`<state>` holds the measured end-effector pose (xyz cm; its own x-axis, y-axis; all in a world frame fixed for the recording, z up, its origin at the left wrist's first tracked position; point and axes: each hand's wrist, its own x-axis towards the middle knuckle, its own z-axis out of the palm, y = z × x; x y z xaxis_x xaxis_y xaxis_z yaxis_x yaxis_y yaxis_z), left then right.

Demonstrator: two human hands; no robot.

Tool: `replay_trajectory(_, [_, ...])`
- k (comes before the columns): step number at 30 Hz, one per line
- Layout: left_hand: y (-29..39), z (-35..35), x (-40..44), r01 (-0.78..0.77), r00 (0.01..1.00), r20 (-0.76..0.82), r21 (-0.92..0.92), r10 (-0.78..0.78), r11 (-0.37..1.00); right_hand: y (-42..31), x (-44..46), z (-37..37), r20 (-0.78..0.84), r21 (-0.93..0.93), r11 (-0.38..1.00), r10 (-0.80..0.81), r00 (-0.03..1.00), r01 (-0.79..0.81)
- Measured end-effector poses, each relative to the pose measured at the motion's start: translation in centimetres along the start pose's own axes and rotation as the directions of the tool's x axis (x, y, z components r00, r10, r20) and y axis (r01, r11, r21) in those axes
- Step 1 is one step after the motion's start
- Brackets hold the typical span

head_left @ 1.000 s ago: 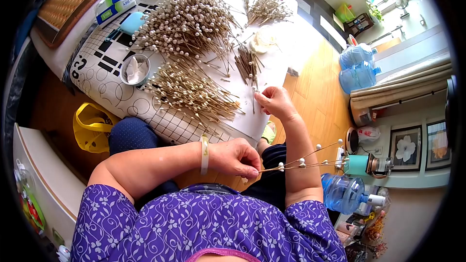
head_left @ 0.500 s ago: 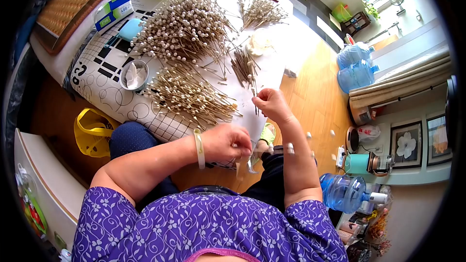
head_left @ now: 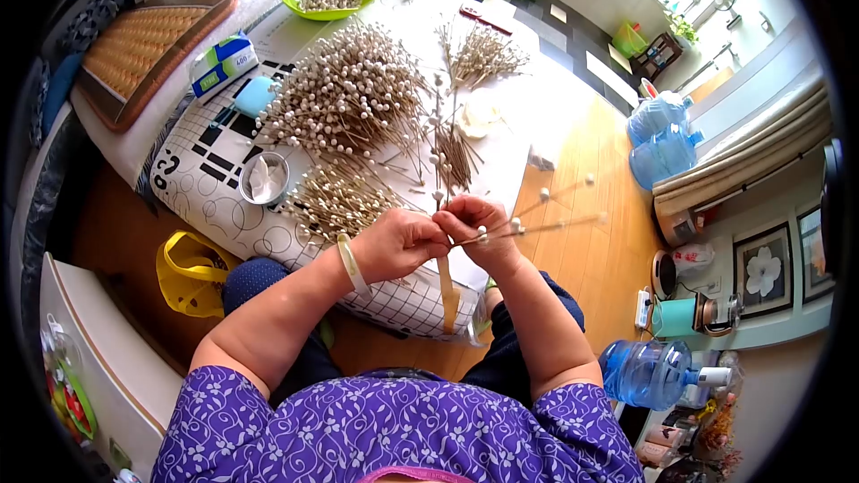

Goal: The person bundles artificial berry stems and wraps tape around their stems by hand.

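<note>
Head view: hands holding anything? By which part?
Left hand and right hand together pinch budded sprigs near their bare stem ends, and a tan strip by its upper end. Which hand grips which stem can't be told.

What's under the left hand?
Below the left hand, a tan tape-like strip hangs down, with the grid-patterned table cover beyond. The strip's top and the inner ends of the white-headed stems are covered by fingers.

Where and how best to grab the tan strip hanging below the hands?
Best bet: pinch the tan strip near its lower end, across its flat faces, coming from the person's side. That end seems to hang free; the top is crowded by the left hand and right hand.
</note>
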<state>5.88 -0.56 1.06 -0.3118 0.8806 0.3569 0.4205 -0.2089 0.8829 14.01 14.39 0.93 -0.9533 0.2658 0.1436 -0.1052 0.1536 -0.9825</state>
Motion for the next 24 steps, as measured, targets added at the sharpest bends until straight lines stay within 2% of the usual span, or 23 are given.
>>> replay_trajectory(4, [0.4,-0.6,0.0,-0.088,0.996,-0.025,0.091,0.091,0.992,0.9,0.1,-0.1,0.051,0.055,0.996,-0.073,0.996,0.070])
replay_trajectory(6, [0.6,-0.8,-0.2,-0.087,0.996,0.010,0.211,0.087,0.974,0.5,0.0,-0.2,0.065,0.119,0.993,-0.028,0.997,0.020])
replay_trajectory(8, [0.7,-1.0,0.0,-0.114,0.993,-0.002,0.198,0.117,0.974,-0.2,-0.1,-0.2,0.081,0.183,0.983,0.012,0.997,-0.027])
replay_trajectory(10, [0.6,-1.1,0.2,-0.173,0.984,0.006,0.240,0.177,0.955,-0.7,-0.2,-0.4,0.122,0.250,0.950,0.160,0.980,-0.187])
replay_trajectory(11, [0.8,-1.1,0.2,-0.180,0.983,0.011,0.241,0.183,0.954,-0.5,-0.2,-0.5,0.119,0.250,0.950,0.162,0.980,-0.187])
replay_trajectory(13, [0.6,-1.2,0.1,-0.165,0.986,0.019,0.248,0.166,0.954,0.2,0.1,-0.8,0.137,0.262,0.961,0.052,0.989,-0.087])
replay_trajectory(16, [0.6,-1.1,0.2,-0.152,0.988,0.016,0.241,0.153,0.958,0.5,0.0,-0.7,0.142,0.344,0.931,0.077,0.987,-0.123])
replay_trajectory(24, [0.7,-1.3,0.1,-0.135,0.991,0.008,0.209,0.136,0.969,0.6,0.1,0.1,0.138,0.405,0.898,0.128,0.982,-0.174])
